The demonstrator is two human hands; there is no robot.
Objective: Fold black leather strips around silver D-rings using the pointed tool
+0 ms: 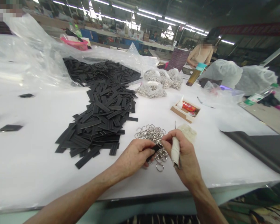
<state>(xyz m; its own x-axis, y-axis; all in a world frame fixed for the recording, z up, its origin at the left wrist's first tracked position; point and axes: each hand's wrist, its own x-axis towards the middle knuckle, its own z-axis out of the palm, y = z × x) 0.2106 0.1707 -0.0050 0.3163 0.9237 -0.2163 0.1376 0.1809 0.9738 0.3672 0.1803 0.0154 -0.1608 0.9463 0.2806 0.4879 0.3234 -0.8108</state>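
Observation:
My left hand (140, 152) is closed on a short black webbing strip (156, 148), pinched between thumb and fingers. My right hand (183, 152) pinches at the strip's far end, where a metal D-ring (160, 145) seems to sit; the fingertips partly cover it. Against the right palm lies a slim tool with a pale wrapped handle (175, 151), its thin metal tip pointing up past the fingers. Below and behind both hands spreads a pile of silver D-rings (150, 132). One loose D-ring (160, 167) lies nearest me.
A large heap of black strips (102, 109) covers the left middle. Bags of rings (151, 89), a small cardboard box (185, 110) with a red tube, and a bottle (196, 74) stand farther back. Dark sheeting (259, 149) lies right. A person (202, 54) works across the table.

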